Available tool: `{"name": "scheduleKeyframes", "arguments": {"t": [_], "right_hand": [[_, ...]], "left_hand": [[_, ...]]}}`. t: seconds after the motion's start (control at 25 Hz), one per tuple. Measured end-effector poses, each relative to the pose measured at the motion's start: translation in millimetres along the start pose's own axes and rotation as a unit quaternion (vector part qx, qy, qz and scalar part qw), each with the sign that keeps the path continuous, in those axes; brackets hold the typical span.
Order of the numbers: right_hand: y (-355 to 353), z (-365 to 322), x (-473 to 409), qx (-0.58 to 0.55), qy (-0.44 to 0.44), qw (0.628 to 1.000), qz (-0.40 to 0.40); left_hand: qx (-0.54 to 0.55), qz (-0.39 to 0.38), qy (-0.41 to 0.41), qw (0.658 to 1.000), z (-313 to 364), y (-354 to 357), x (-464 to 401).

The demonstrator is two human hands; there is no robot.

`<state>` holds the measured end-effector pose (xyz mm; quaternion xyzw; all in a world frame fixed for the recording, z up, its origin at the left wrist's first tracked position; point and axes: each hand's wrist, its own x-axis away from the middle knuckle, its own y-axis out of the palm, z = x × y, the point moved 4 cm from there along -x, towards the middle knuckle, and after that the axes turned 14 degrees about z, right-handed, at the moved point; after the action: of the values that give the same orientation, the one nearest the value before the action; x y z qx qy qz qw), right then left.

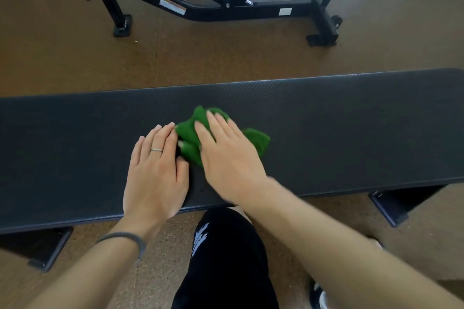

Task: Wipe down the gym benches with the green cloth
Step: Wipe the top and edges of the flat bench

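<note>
Bench pad: a long, flat, dark gym bench (351,118) runs across the whole view from left to right, its textured top facing up; its dark feet show below the near edge at the far left and far right.

Left wrist: a grey band (125,239) circles it, just in front of the bench's near edge.

Left hand: the left hand (157,170) lies palm down and flat on the bench top, fingers straight and close together, holding nothing. A thin ring (156,150) sits on one finger. Its fingertips and thumb lie right beside the left edge of the cloth — real contact cannot be told.

Green cloth: the green cloth (256,139) lies bunched on the bench top near the middle of the pad, just right of the left hand, partly covered.

Right hand: the right hand (227,155) lies on top of the cloth, palm down, fingers spread and fairly straight, pressing it to the pad rather than curling round it. The hand and forearm look slightly blurred.

Person's leg: a knee in black clothing (226,258) with a white mark shows below the bench's near edge, between the two forearms.

Background: beyond the bench, on the brown speckled floor (75,57), stands a black metal equipment frame (226,0) — well apart from the bench.
</note>
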<state>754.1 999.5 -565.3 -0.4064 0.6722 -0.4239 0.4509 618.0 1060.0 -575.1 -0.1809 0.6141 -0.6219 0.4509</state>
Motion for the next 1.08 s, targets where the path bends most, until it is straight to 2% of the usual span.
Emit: {"name": "scheduleKeyframes", "arguments": {"t": [0.08, 0.16, 0.28, 0.36, 0.56, 0.72, 0.84, 1.0, 1.08], "right_hand": [[-11.4, 8.4, 37.1, -0.008, -0.014, 1.000, -0.006], [-8.1, 18.5, 24.7, -0.001, -0.029, 1.000, -0.003], [2.8, 28.8, -44.1, 0.013, 0.028, 1.000, -0.003], [9.2, 27.6, -54.2, 0.020, 0.065, 0.998, 0.000], [-3.6, -5.7, 39.9, -0.004, 0.059, 0.998, 0.028], [1.4, -8.7, 31.7, 0.006, 0.060, 0.997, 0.037], [-6.9, 26.5, 39.9, 0.028, 0.055, 0.997, 0.042], [-45.6, 121.2, 72.7, 0.089, 0.184, 0.977, 0.055], [-44.9, 112.9, 72.1, 0.109, 0.207, 0.970, 0.070]], "left_hand": [[-0.004, -0.002, 0.005, 1.000, 1.0, -0.2, -0.8], [-0.004, -0.004, 0.000, 1.000, 0.9, 0.6, -1.6], [0.003, -0.002, -0.007, 1.000, 0.1, 2.2, -4.4], [-0.001, 0.003, -0.007, 1.000, -0.3, 2.4, -3.7], [-0.002, -0.008, 0.004, 1.000, 1.6, 2.3, 1.3], [0.010, -0.008, 0.002, 1.000, -1.9, 1.8, -2.2], [0.006, -0.011, 0.006, 1.000, 0.5, 0.6, 0.1], [0.006, -0.011, -0.007, 1.000, 2.7, -0.3, 0.4], [0.010, -0.002, -0.009, 1.000, 3.6, 0.9, -2.0]]}}
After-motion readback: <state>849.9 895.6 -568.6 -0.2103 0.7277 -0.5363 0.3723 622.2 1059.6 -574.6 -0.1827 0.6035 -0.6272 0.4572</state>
